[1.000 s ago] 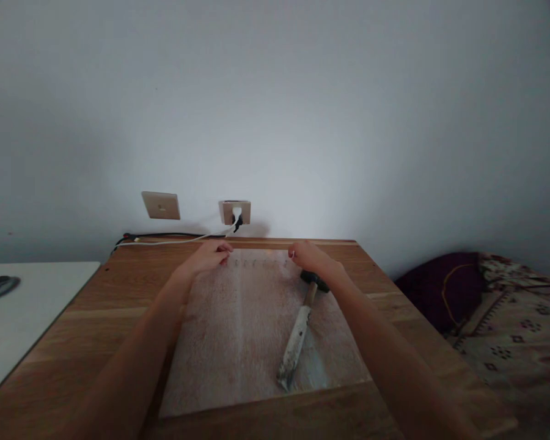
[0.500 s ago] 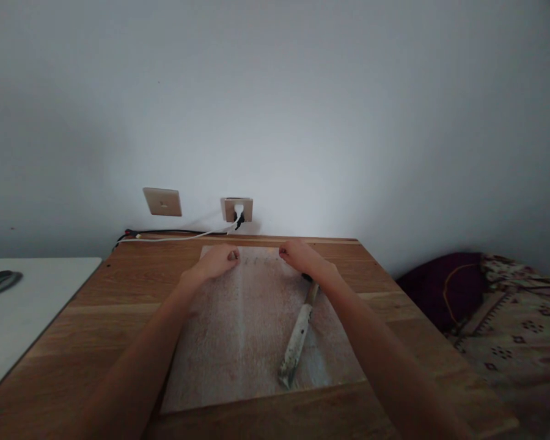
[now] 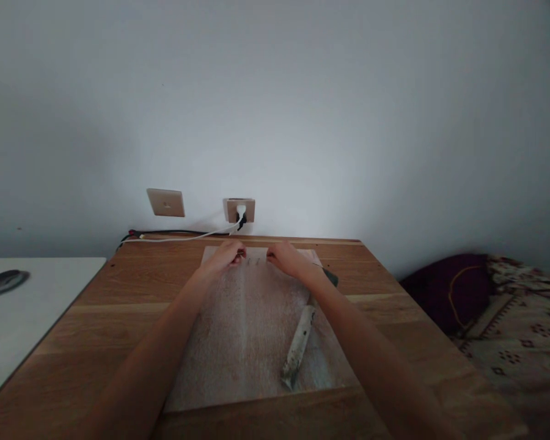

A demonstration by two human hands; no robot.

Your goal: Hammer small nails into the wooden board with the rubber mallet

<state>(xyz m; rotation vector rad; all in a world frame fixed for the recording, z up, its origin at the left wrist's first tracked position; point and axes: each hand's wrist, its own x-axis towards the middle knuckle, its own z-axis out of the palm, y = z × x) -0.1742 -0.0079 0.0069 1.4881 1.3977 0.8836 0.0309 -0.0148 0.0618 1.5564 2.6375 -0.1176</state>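
My left hand (image 3: pixel 228 255) is at the far left of a pale, worn board (image 3: pixel 229 342), its fingers curled in a pinch; what is between them is too small to make out. Opposite it, my right hand (image 3: pixel 288 258) is also closed, fingertips pressed together low over the board, their contents hidden. In the gap between the hands, a few thin nail-like pins (image 3: pixel 253 261) stand in a row near the board's far edge. A hammer (image 3: pixel 299 345) with a whitish, stained handle lies across the board's right half, partly under my right forearm; its dark head shows just beyond the arm.
The board rests on a wooden table (image 3: pixel 110 330) set against a white wall. A socket (image 3: pixel 241 209) with plugs and cables (image 3: pixel 183 237) is behind it. To the left is a white surface with a dark round object (image 3: pixel 4 282); patterned cloth (image 3: pixel 522 342) lies to the right.
My right hand has moved left along the row of pins, closer to my left hand. The hammer's dark head now shows beyond my right forearm. The view has shifted slightly.
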